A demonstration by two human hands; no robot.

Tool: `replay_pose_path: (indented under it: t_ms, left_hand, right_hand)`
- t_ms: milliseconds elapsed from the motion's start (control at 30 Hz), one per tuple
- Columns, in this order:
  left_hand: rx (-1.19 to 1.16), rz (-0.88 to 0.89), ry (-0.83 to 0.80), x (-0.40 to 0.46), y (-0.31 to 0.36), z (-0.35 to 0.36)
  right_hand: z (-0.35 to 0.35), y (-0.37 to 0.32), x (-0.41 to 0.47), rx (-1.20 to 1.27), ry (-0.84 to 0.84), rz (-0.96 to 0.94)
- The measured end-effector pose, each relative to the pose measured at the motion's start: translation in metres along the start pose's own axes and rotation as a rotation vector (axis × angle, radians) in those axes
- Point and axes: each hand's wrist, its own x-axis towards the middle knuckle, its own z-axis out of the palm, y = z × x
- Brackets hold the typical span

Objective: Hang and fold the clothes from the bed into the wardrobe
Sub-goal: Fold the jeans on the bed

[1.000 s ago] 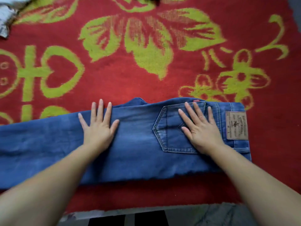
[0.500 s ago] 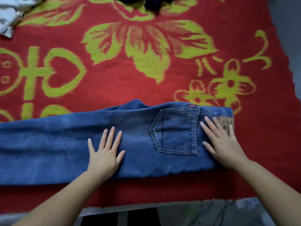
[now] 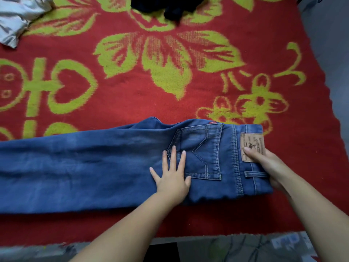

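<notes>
Blue jeans (image 3: 94, 167) lie folded lengthwise across the near part of the bed, legs running off the left edge and waistband at the right. My left hand (image 3: 172, 174) presses flat on the denim, its fingers reaching the back pocket (image 3: 200, 148). At the waistband end my right hand (image 3: 268, 167) grips the jeans, with the thumb on the brown leather patch (image 3: 252, 144) and the fingers tucked under the cloth.
A red blanket with green flower patterns (image 3: 170, 91) covers the bed. A grey-white garment (image 3: 18, 17) lies at the far left corner, a dark garment (image 3: 170, 8) at the far middle. The bed's near edge (image 3: 207, 239) and right edge (image 3: 324, 91) border the floor.
My left hand has slid right along the jeans to the back pocket. My right hand has moved from lying flat near the patch to gripping the waistband end.
</notes>
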Motion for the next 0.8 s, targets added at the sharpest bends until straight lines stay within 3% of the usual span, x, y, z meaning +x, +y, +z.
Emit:
replay_pose_path:
  t_ms: [100,267,333,433,533,667,733,800]
  left_hand:
    - [-0.358,0.051,-0.052,-0.005,-0.012,-0.024]
    - [-1.49,-0.082,-0.139,-0.039,-0.03,-0.112]
    - [-1.667,-0.028,-0.136,-0.055,-0.067,-0.14]
    - [-1.622,0.041,-0.123,-0.084,-0.138,-0.17]
    - [-1.423,-0.054,-0.069,-0.095,-0.2,-0.172]
    - [-1.245,-0.321,0.254,-0.072,-0.261,-0.158]
    - [-1.16,-0.345,0.333,-0.06,-0.288,-0.159]
    - [-1.089,-0.36,0.33,-0.049,-0.316,-0.16]
  right_hand:
    - [0.021,-0.036,-0.027,-0.011,-0.063,-0.115]
    - [0.125,-0.092,-0.09,-0.247,-0.405,-0.36]
    - [0.185,-0.088,-0.105,-0.462,-0.499,-0.449]
    - [0.278,-0.053,-0.114,-0.735,-0.432,-0.637]
    - [0.355,-0.012,-0.123,-0.808,-0.448,-0.559]
    - [0.406,0.027,-0.129,-0.911,-0.667,-0.586]
    - [0.409,0.033,-0.129,-0.915,-0.548,-0.748]
    - [0.399,0.038,-0.115,-0.999,-0.198,-0.986]
